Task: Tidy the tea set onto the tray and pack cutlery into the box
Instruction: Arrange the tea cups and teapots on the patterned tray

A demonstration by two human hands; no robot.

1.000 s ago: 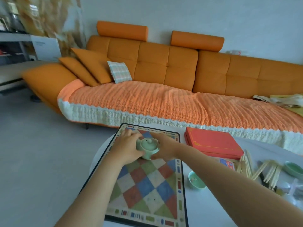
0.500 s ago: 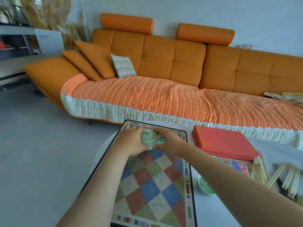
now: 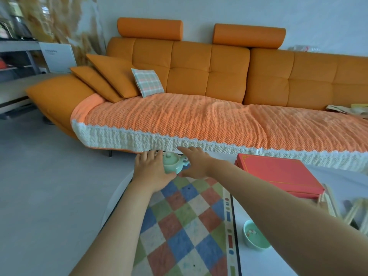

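Note:
A pale green teapot (image 3: 171, 163) stands at the far end of the checkered tray (image 3: 189, 226). My left hand (image 3: 151, 169) lies against the pot's left side and my right hand (image 3: 194, 165) is just off its spout side. Both hands have straight, spread fingers. A red box (image 3: 278, 174) lies shut on the table to the right of the tray. A small green cup (image 3: 253, 237) sits on the table beside the tray's right edge, partly behind my right forearm. Pale chopsticks (image 3: 330, 204) lie blurred at the far right.
The round white table (image 3: 258, 261) carries the tray and box. Beyond it runs a long orange sofa (image 3: 199, 76) with a knitted cover hanging close to the table's far edge. Grey floor lies to the left.
The teapot has travelled from the tray's middle to its far end with both hands. The fingers, curled around it before, are now straightened and spread.

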